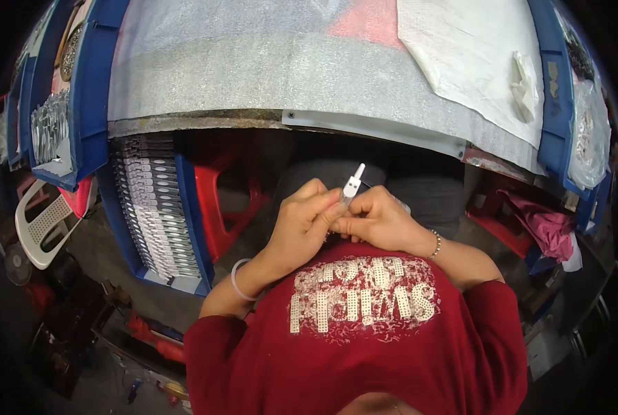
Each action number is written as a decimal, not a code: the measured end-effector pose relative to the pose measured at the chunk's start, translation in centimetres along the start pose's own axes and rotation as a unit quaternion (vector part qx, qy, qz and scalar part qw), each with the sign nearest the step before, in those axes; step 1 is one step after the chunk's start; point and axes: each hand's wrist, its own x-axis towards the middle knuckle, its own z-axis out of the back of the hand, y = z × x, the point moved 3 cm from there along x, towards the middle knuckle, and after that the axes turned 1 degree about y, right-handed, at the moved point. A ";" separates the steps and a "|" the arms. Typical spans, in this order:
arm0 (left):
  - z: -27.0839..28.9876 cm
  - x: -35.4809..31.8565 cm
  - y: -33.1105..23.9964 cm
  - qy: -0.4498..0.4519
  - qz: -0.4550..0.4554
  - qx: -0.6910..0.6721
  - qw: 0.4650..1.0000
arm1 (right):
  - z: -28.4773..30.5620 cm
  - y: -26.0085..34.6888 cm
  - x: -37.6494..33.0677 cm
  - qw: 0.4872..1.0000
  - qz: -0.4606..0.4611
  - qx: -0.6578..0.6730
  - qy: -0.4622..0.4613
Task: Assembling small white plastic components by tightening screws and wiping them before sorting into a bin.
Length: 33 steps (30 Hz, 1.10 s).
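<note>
A small white plastic clip (353,181) is pinched upright between left hand (302,220) and right hand (378,220), both closed on its lower end.

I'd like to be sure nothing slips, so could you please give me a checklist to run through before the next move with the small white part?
1. White part gripped by both hands: ok, left hand and right hand meet at its lower end.
2. Part's tip clear of the table edge: ok.
3. Hidden lower end seated properly: cannot tell.
4. Blue tray of stacked parts near left hand: ok.
5. Foam sheet lying flat: ok.
</note>
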 end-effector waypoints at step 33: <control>1.5 0.3 1.9 0.172 0.213 -0.216 0.937 | -0.5 -0.5 0.6 0.991 -0.049 0.092 0.080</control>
